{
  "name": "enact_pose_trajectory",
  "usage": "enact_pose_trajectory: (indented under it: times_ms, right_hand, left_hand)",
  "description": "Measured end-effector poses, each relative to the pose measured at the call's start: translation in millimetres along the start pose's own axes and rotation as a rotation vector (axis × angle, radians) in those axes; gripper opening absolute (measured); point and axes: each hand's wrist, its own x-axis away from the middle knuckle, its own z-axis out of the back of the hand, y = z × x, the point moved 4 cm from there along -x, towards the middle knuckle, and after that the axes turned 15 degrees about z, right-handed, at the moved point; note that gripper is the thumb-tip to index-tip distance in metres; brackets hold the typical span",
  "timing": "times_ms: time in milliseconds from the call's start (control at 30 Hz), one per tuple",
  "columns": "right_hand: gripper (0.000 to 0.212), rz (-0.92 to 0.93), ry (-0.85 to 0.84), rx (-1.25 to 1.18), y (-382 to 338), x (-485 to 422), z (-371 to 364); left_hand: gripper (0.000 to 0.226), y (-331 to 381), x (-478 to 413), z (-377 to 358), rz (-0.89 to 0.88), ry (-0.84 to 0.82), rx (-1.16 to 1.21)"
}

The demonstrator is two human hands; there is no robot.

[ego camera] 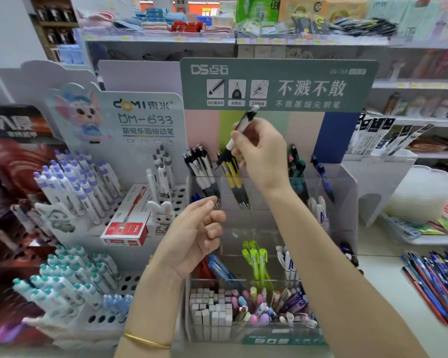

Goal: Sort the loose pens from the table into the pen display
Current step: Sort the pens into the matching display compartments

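Note:
My right hand (261,153) grips a black and white pen (239,130), tip down, above the top row of the clear tiered pen display (347,192). Just below the tip stand black and white pens (204,177) and yellow and black pens (234,177) in neighbouring compartments. My left hand (194,233) hovers in front of the display's left side, fingers loosely curled, holding nothing. Loose pens (435,282) in blue, red and yellow lie in a pile on the white table at the right edge.
A white DOMI rack (145,120) with purple and teal pens stands to the left, with a red pen box (130,223) on it. Lower display tiers hold green pens (256,259), blue pens and erasers (210,311). Shelves of goods rise behind.

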Motion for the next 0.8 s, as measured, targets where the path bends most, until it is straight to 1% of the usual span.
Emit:
enact_pose_trajectory:
  times_ms: [33,100,167,233,267,333,367,433,500,567,633,700,800]
  right_hand:
    - [0.004,0.029,-0.052,0.075,1,-5,-9]
    - [0.013,0.033,-0.196,0.25,8,-8,-30]
    - [0.023,0.017,-0.329,0.471,15,-4,-46]
    - [0.028,0.026,-0.469,0.735,19,-1,-56]
    - [0.029,0.023,-0.524,0.822,20,0,-60]
    - [0.037,-0.01,-0.583,0.874,23,1,-62]
    - [0.041,-0.031,-0.589,0.856,23,1,-60]
    - [0.038,-0.035,-0.506,0.757,22,4,-48]
    - [0.034,-0.031,-0.359,0.626,19,13,-25]
    - [0.024,-0.017,-0.242,0.486,15,30,7]
    - [0.015,-0.029,-0.17,0.415,14,53,44]
    - [0.01,-0.102,-0.114,0.395,22,81,88]
    - [0.009,-0.308,0.007,0.392,50,131,166]
  left_hand:
    - [0.028,2,2,2,-0.009,0.006,0.003]
    - [0.028,6,5,5,-0.023,0.023,-0.003]
    - [0.026,8,7,8,-0.029,0.038,-0.028]
    - [0.027,8,10,10,-0.028,0.048,-0.062]
    - [0.027,7,11,11,-0.026,0.05,-0.076]
    - [0.028,7,12,13,-0.023,0.048,-0.095]
    - [0.028,6,12,12,-0.021,0.047,-0.104]
    - [0.026,5,11,10,-0.024,0.044,-0.129]
    - [0.025,3,9,4,-0.026,0.033,-0.174]
    - [0.024,-4,3,-9,-0.021,0.002,-0.234]
    - [0.023,-17,-6,-28,0.002,-0.052,-0.3]
    - [0.022,-39,-19,-54,0.058,-0.122,-0.351]
    - [0.02,-88,-43,-107,0.177,-0.231,-0.41]
